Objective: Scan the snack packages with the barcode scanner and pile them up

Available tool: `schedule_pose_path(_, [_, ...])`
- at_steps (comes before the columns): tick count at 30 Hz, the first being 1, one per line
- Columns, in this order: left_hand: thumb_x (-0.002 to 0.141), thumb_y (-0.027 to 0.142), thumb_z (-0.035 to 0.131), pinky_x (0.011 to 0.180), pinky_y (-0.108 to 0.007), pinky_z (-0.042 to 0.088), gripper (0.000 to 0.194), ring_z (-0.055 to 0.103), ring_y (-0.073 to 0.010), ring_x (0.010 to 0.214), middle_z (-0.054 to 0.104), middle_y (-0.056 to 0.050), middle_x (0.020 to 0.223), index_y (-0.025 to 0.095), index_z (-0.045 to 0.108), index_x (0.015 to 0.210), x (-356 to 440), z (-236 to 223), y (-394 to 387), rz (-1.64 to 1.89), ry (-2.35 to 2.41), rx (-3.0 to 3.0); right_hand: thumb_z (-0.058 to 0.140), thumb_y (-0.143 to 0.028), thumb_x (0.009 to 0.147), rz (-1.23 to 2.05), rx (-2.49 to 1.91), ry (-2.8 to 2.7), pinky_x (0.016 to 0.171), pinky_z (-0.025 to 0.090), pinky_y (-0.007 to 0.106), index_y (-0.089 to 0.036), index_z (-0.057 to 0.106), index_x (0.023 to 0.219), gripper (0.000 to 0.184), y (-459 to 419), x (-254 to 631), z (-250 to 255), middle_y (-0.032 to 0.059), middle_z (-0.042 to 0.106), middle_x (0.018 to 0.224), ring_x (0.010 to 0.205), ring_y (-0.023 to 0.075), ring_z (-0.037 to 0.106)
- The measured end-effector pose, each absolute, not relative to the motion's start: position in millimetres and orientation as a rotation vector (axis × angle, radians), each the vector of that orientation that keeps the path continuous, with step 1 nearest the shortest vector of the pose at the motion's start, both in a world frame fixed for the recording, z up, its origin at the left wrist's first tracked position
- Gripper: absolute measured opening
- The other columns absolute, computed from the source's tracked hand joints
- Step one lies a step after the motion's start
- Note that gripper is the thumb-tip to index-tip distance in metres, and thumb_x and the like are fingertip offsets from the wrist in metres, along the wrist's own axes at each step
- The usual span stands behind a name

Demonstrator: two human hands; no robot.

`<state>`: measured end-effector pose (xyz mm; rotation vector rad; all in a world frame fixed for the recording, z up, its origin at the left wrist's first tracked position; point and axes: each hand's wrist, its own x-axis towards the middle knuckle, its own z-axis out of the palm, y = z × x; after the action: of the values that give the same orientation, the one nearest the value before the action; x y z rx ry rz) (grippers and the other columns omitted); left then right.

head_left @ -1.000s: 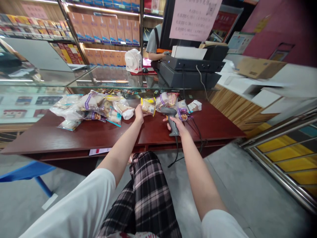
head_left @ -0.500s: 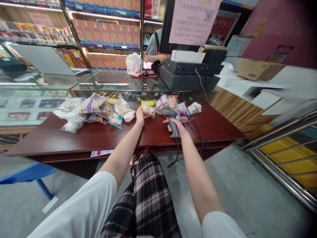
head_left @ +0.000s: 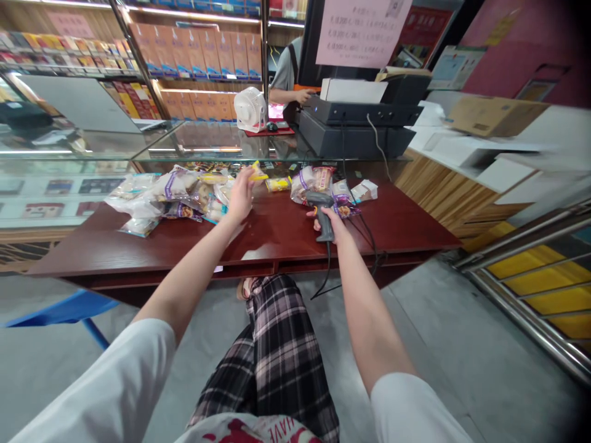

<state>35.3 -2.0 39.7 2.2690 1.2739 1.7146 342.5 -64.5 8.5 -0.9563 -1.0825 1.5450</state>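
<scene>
My left hand reaches forward over the right end of a pile of snack packets on the dark red table. Its fingers pinch a yellow-edged snack packet, mostly hidden behind the hand. My right hand is wrapped round the handle of a grey barcode scanner, which stands on the table with its head pointing away from me. Another small yellow packet lies between the two hands. A second, smaller heap of packets sits just behind the scanner.
The scanner's black cable hangs off the table's front edge. A glass counter runs behind the table with a white fan and a black printer. A person stands behind it. A blue stool stands at left.
My left hand has moved left and forward from beside the scanner to the big pile, carrying the packet. My right hand keeps hold of the scanner, almost still.
</scene>
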Motion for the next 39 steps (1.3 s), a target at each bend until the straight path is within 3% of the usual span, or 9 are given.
schedule_pose_path(4, [0.097, 0.029, 0.035, 0.119, -0.051, 0.023, 0.039, 0.029, -0.0241, 0.147, 0.051, -0.014, 0.143, 0.017, 0.055, 0.128, -29, 48, -13, 1.218, 1.555, 2.575, 0.052, -0.043, 0.086, 1.561, -0.914, -1.048, 0.043, 0.037, 0.026, -0.019, 0.056, 0.087, 0.025, -62, 341, 6, 0.0034, 0.068, 0.068, 0.043, 0.0105, 0.045])
schedule_pose_path(8, [0.091, 0.016, 0.033, 0.119, -0.049, 0.024, 0.047, 0.021, -0.0242, 0.150, 0.044, -0.016, 0.150, 0.014, 0.052, 0.135, -48, 42, -29, 0.816, 1.679, 2.709, 0.050, -0.039, 0.086, 1.562, -0.879, -1.002, 0.043, 0.038, 0.025, -0.019, 0.056, 0.085, 0.022, -60, 341, 4, 0.0054, 0.071, 0.079, 0.044, 0.0096, 0.045])
schedule_pose_path(14, [0.089, 0.013, 0.031, 0.119, -0.052, 0.023, 0.055, 0.009, -0.0295, 0.152, 0.036, -0.022, 0.152, 0.008, 0.044, 0.142, -33, 43, -40, 0.849, 1.916, 2.653, 0.051, -0.045, 0.086, 1.569, -0.907, -0.979, 0.041, 0.035, 0.024, -0.019, 0.054, 0.082, 0.027, -63, 343, 5, 0.0039, 0.067, 0.069, 0.044, 0.0098, 0.045])
schedule_pose_path(17, [0.088, 0.015, 0.031, 0.118, -0.055, 0.023, 0.058, 0.006, -0.0319, 0.152, 0.034, -0.020, 0.154, 0.013, 0.042, 0.145, -38, 49, -46, 0.821, 1.981, 2.644, 0.053, -0.048, 0.085, 1.559, -0.898, -0.978, 0.041, 0.035, 0.023, -0.019, 0.054, 0.081, 0.029, -63, 343, 4, 0.0029, 0.065, 0.065, 0.044, 0.0101, 0.046])
schedule_pose_path(22, [0.085, 0.021, 0.036, 0.111, -0.062, 0.027, 0.058, 0.013, -0.0413, 0.149, 0.041, -0.026, 0.147, 0.009, 0.049, 0.141, -50, 52, -55, 0.744, 2.200, 2.565, 0.055, -0.050, 0.085, 1.548, -0.872, -1.001, 0.042, 0.038, 0.023, -0.019, 0.054, 0.081, 0.031, -57, 342, 1, 0.0035, 0.068, 0.068, 0.042, 0.0089, 0.045])
schedule_pose_path(26, [0.078, 0.026, 0.045, 0.111, -0.072, 0.007, 0.062, 0.019, -0.0464, 0.145, 0.047, -0.030, 0.139, 0.003, 0.053, 0.134, -44, 54, -55, 0.705, 2.301, 2.525, 0.056, -0.050, 0.085, 1.548, -0.872, -0.996, 0.042, 0.038, 0.024, -0.019, 0.054, 0.080, 0.031, -57, 342, 0, 0.0034, 0.067, 0.065, 0.041, 0.0094, 0.044])
schedule_pose_path(30, [0.079, 0.026, 0.043, 0.114, -0.068, 0.000, 0.056, 0.024, -0.0432, 0.144, 0.050, -0.027, 0.138, 0.003, 0.056, 0.129, -22, 60, -46, 0.720, 2.269, 2.557, 0.055, -0.048, 0.084, 1.535, -0.828, -0.904, 0.040, 0.037, 0.024, -0.019, 0.056, 0.081, 0.029, -59, 342, 2, 0.0054, 0.071, 0.075, 0.041, 0.0085, 0.044])
schedule_pose_path(34, [0.083, 0.023, 0.042, 0.119, -0.057, 0.009, 0.044, 0.048, -0.0360, 0.130, 0.058, -0.023, 0.126, 0.007, 0.059, 0.120, 19, 63, -26, 0.706, 2.018, 2.660, 0.053, -0.046, 0.083, 1.507, -0.817, -0.859, 0.039, 0.037, 0.025, -0.019, 0.058, 0.081, 0.027, -57, 343, 1, 0.0046, 0.070, 0.075, 0.041, 0.0091, 0.043])
schedule_pose_path(39, [0.086, 0.026, 0.051, 0.108, -0.044, 0.038, 0.033, 0.058, -0.0310, 0.117, 0.061, -0.020, 0.119, 0.014, 0.057, 0.116, 87, 46, 9, 0.832, 1.721, 2.381, 0.053, -0.047, 0.082, 1.475, -0.853, -0.852, 0.038, 0.037, 0.026, -0.020, 0.058, 0.079, 0.027, -51, 345, -5, 0.0011, 0.058, 0.053, 0.039, 0.0121, 0.045])
